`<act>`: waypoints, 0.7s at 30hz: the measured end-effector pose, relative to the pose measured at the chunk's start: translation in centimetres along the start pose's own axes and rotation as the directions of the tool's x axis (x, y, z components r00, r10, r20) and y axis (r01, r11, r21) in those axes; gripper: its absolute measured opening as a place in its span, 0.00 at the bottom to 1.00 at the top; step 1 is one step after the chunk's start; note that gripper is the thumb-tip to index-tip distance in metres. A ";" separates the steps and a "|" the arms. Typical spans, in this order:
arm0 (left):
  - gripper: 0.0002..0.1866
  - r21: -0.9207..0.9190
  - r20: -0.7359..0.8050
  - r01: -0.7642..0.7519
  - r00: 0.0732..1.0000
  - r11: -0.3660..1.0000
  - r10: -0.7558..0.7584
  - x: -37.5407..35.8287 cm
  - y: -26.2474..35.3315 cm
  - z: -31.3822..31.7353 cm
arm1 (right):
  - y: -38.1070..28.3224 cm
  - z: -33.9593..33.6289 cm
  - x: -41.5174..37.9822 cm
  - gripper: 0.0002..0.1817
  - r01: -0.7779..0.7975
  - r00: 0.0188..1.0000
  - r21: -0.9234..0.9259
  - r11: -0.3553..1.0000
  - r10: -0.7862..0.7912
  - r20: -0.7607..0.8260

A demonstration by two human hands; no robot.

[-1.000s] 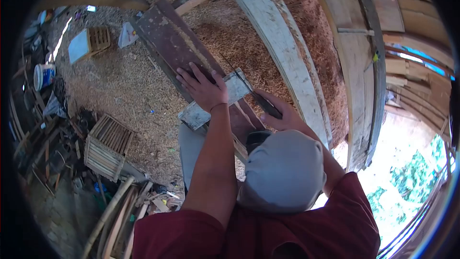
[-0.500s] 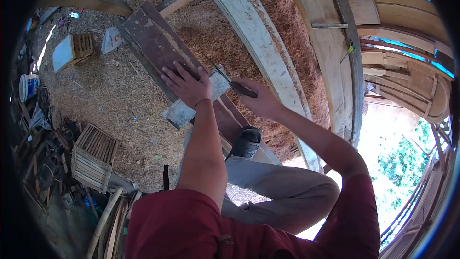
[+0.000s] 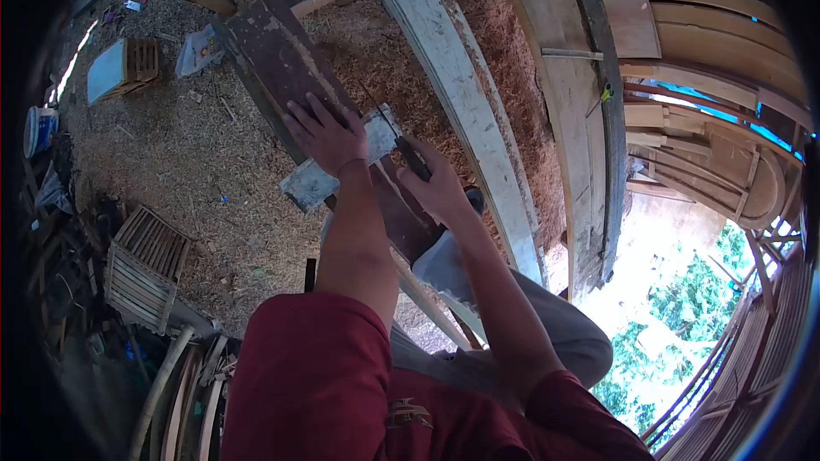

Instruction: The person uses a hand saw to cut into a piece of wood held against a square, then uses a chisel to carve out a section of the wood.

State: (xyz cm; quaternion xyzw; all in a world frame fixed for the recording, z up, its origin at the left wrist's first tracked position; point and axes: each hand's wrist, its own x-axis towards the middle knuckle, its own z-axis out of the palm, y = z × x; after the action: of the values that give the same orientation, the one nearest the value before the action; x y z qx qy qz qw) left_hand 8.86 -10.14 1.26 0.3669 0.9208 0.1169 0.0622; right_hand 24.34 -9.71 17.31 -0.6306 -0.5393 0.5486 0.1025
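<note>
Left hand flat, fingers spread, pressing grey block on dark plank. Right hand beside it, gripping saw. Pale beam beyond; slatted crate leftward.

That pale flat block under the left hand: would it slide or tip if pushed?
The pale flat block lies flat across the dark plank, so it probably won't tip. It overhangs the plank's edge and might pivot or slide unless pinned, as the left hand does. It looks stiff and fairly heavy.

Hidden under the hands
The left hand covers part of the grey block; the right hand hides the knife handle.
</note>
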 end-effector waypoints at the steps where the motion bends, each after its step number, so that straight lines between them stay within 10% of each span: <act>1: 0.42 -0.009 -0.001 -0.003 1.000 1.000 0.003 0.0 -0.2 0.3 | 0.2 -0.1 -0.7 0.34 -0.020 1.000 0.005 1.000 0.020 0.022; 21: 0.45 0.051 0.051 0.034 0.998 0.998 -0.037 0.2 0.8 -0.2 | -1.2 -4.9 -4.6 0.23 -0.086 0.996 -0.052 0.995 0.086 -0.003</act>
State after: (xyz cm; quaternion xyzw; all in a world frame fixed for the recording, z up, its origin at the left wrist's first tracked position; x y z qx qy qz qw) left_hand 9.19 -9.50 1.69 0.3548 0.9279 0.0831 0.0789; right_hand 28.48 -10.59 22.65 -0.6560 -0.5257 0.5379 0.0628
